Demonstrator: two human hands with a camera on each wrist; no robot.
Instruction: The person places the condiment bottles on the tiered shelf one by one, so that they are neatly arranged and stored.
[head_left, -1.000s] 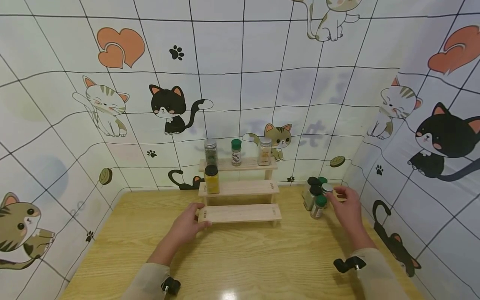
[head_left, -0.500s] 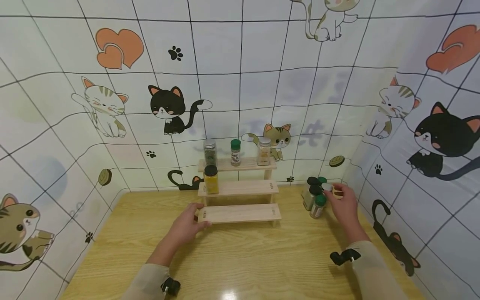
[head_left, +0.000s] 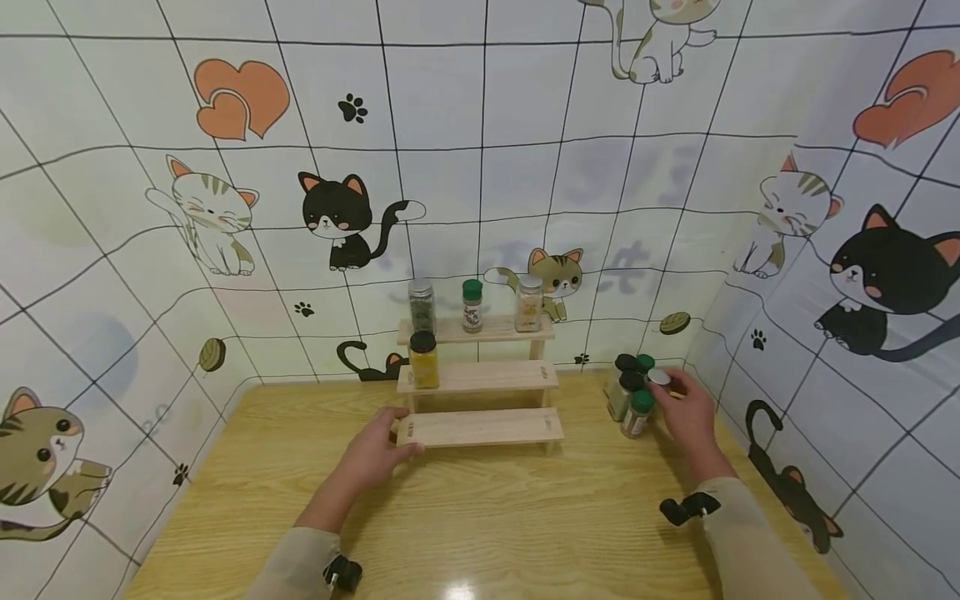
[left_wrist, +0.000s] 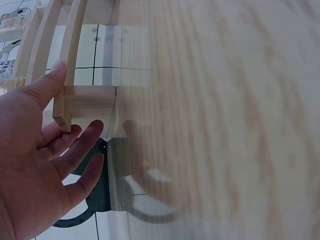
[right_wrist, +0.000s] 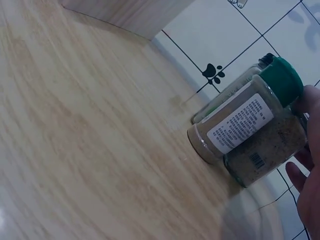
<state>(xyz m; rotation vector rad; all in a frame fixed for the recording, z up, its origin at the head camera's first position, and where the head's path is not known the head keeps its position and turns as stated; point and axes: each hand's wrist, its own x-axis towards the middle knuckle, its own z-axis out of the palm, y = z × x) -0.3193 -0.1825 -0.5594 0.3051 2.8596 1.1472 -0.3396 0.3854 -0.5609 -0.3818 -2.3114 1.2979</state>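
Observation:
My left hand [head_left: 375, 446] holds the left end of the lowest board of a three-step wooden rack [head_left: 480, 427]. In the left wrist view the thumb lies on the board [left_wrist: 75, 40], with fingers around its end. At the right, my right hand [head_left: 688, 408] grips a silver-capped spice jar [head_left: 658, 377] near its top. In the right wrist view this glass jar [right_wrist: 265, 150] shows brown contents, beside a green-capped shaker [right_wrist: 240, 122] with a white label. Several black- and green-capped spice jars [head_left: 621, 396] are clustered to its left.
On the rack's top step stand a silver-capped jar [head_left: 422, 307], a green-capped shaker [head_left: 472, 307] and another silver-capped jar [head_left: 528, 304]. A black-capped yellow jar [head_left: 424, 361] occupies the middle step's left end. Cat-patterned cloth [head_left: 450, 183] encloses the wooden table [head_left: 480, 517].
My right hand and forearm have shifted slightly left, and the silver cap has moved a little right within the fingers. My left hand and the rack look unchanged.

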